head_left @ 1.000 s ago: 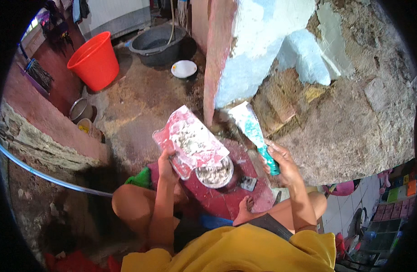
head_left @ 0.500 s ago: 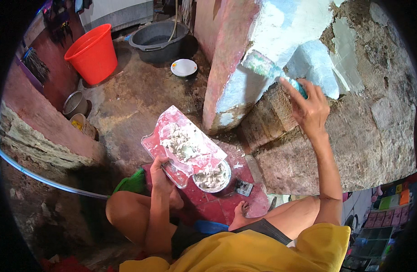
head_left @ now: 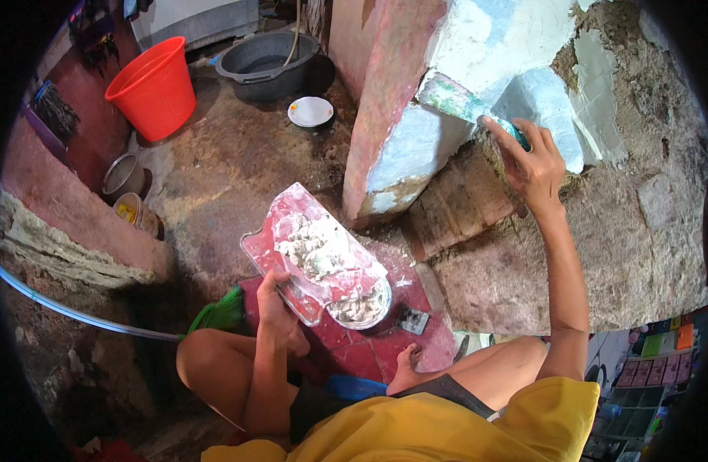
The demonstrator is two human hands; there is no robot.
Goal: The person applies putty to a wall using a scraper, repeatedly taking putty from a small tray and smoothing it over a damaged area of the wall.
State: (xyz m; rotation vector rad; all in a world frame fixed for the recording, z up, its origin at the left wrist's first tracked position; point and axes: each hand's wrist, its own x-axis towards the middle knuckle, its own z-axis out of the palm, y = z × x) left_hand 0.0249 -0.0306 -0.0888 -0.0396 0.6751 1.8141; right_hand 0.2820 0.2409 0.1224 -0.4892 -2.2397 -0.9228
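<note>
My left hand (head_left: 273, 306) grips the lower left edge of a pinkish-red plastic board (head_left: 260, 248). A lumpy heap of whitish putty (head_left: 311, 245) lies across the board. Partly under its near right end stands a round tub (head_left: 387, 302) with more putty in it. My right hand (head_left: 538, 173) is closed round the teal handle of a putty knife (head_left: 454, 98). The stained blade lies against the white-and-pale-blue coated wall (head_left: 508, 38), close to its pink corner edge. How firmly the blade touches cannot be made out.
A small dark square plate (head_left: 414, 320) lies on the red tiles beside the tub. Rough bare masonry (head_left: 538, 266) juts out on the right. Farther back are a red bucket (head_left: 155, 96), a dark basin (head_left: 254, 81) and a white plate (head_left: 311, 112). A pale hose (head_left: 84, 310) curves at the left.
My right hand and the putty knife have shifted slightly right along the wall, and the blade's angle has changed a little. The board in my left hand has barely moved.
</note>
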